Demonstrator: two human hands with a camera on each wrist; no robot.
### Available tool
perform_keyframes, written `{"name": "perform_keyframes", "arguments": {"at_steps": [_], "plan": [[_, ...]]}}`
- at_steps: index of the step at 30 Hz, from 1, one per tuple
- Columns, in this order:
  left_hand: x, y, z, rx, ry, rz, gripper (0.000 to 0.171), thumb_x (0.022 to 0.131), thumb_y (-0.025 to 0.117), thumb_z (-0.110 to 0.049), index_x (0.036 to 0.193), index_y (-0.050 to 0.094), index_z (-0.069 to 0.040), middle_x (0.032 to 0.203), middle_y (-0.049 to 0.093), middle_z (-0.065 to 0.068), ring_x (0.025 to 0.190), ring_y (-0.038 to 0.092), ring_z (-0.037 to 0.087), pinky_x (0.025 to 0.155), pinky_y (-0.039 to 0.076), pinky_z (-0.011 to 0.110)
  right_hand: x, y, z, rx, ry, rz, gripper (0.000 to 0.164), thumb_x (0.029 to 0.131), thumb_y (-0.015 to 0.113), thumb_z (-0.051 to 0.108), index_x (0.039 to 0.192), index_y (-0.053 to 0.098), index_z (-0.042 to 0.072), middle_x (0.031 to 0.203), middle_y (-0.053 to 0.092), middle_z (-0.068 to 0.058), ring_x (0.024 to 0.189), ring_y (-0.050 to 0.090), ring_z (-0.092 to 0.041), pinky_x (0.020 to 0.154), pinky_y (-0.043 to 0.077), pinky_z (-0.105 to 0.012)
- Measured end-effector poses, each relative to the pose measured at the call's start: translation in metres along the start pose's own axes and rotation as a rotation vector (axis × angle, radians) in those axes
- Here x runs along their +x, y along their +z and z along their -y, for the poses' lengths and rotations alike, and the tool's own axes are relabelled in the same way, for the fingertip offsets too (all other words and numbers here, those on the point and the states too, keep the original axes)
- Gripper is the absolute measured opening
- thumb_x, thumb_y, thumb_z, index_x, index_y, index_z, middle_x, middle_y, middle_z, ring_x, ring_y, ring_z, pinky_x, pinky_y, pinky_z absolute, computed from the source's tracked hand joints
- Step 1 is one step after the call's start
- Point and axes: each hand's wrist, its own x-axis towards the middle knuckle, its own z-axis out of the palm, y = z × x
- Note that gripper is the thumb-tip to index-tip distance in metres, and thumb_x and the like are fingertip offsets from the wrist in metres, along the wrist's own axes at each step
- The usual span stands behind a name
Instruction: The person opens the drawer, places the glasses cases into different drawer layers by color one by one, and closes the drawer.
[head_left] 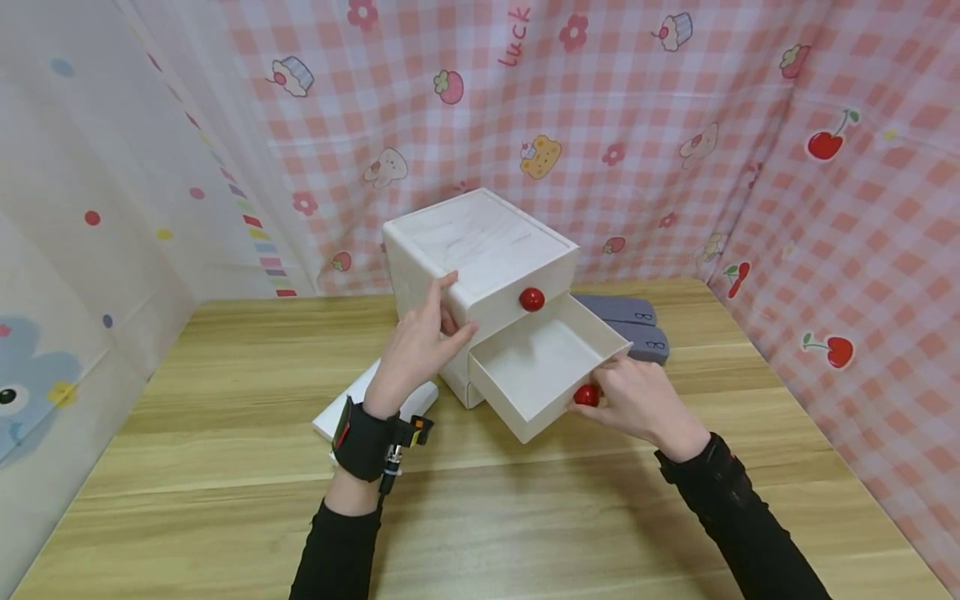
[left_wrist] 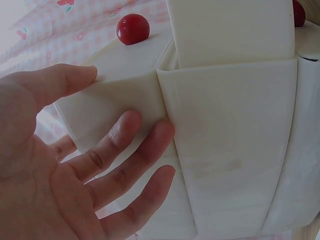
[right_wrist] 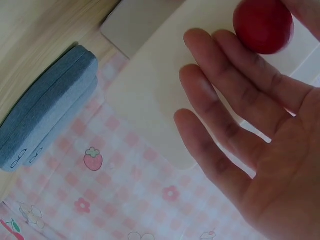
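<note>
A white two-drawer box [head_left: 480, 242] stands on the wooden table [head_left: 525, 517]. Its upper drawer is closed and carries a red knob [head_left: 532, 298]. The lower drawer [head_left: 540, 367] is pulled out and looks empty. My left hand [head_left: 438, 325] lies flat, fingers straight, against the box's left side [left_wrist: 235, 140]. My right hand [head_left: 603, 392] is at the lower drawer's front. It pinches the drawer's red knob [right_wrist: 263, 25] between thumb and index finger, with the other fingers [right_wrist: 220, 125] stretched out.
Two grey-blue glasses cases [head_left: 630, 325] lie side by side behind the box on the right, also seen in the right wrist view [right_wrist: 45, 115]. A flat white box [head_left: 345, 412] lies under my left wrist. Pink checked curtains close in the back and right.
</note>
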Motion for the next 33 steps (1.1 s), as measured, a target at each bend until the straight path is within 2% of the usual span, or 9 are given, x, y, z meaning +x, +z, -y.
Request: {"name": "perform_keyframes", "arguments": {"at_steps": [6, 14, 21, 24, 28, 33], "plan": [[0.000, 0.000, 0.000, 0.007, 0.003, -0.005, 0.067, 0.090, 0.064, -0.028, 0.145, 0.031, -0.009, 0.079, 0.064, 0.007, 0.061, 0.054, 0.015, 0.056, 0.037, 0.024, -0.003, -0.002, -0.003, 0.021, -0.008, 0.028, 0.033, 0.070, 0.082, 0.042, 0.079, 0.066, 0.014, 0.069, 0.053, 0.005, 0.056, 0.040, -0.005, 0.047, 0.029, -0.018], [0.000, 0.000, -0.001, 0.010, 0.011, -0.008, 0.067, 0.090, 0.064, -0.028, 0.145, 0.031, -0.009, 0.079, 0.064, 0.008, 0.061, 0.054, 0.016, 0.056, 0.037, 0.024, -0.008, -0.006, -0.008, 0.076, -0.047, 0.076, 0.025, 0.073, 0.079, 0.039, 0.073, 0.067, 0.017, 0.072, 0.057, 0.006, 0.063, 0.046, -0.005, 0.052, 0.035, -0.018], [-0.001, 0.001, 0.000, 0.010, 0.006, -0.004, 0.068, 0.090, 0.064, -0.029, 0.145, 0.030, -0.010, 0.079, 0.064, 0.007, 0.060, 0.054, 0.015, 0.055, 0.037, 0.024, -0.011, -0.010, -0.013, 0.155, -0.086, 0.132, 0.024, 0.076, 0.078, 0.037, 0.084, 0.071, 0.016, 0.082, 0.063, 0.006, 0.067, 0.049, -0.005, 0.057, 0.037, -0.018], [-0.001, 0.001, 0.000, 0.004, 0.001, -0.001, 0.067, 0.090, 0.064, -0.029, 0.146, 0.030, -0.011, 0.079, 0.064, 0.007, 0.060, 0.054, 0.015, 0.055, 0.037, 0.024, -0.012, -0.011, -0.016, 0.192, -0.089, 0.162, 0.024, 0.077, 0.077, 0.037, 0.090, 0.073, 0.017, 0.088, 0.068, 0.007, 0.073, 0.058, -0.005, 0.062, 0.045, -0.020], [-0.001, 0.001, 0.000, -0.001, -0.001, 0.004, 0.068, 0.090, 0.064, -0.030, 0.146, 0.029, -0.012, 0.079, 0.064, 0.007, 0.060, 0.054, 0.015, 0.056, 0.037, 0.024, -0.013, -0.013, -0.019, 0.229, -0.040, 0.251, 0.026, 0.078, 0.075, 0.038, 0.095, 0.072, 0.018, 0.090, 0.070, 0.005, 0.080, 0.064, -0.010, 0.066, 0.050, -0.027], [0.000, 0.000, 0.000, -0.002, -0.007, 0.006, 0.068, 0.090, 0.064, -0.030, 0.146, 0.029, -0.012, 0.080, 0.064, 0.007, 0.061, 0.054, 0.015, 0.056, 0.037, 0.024, -0.014, -0.010, -0.026, 0.254, 0.068, 0.393, 0.032, 0.080, 0.074, 0.036, 0.101, 0.069, 0.011, 0.089, 0.070, -0.002, 0.081, 0.064, -0.016, 0.067, 0.050, -0.031]]}}
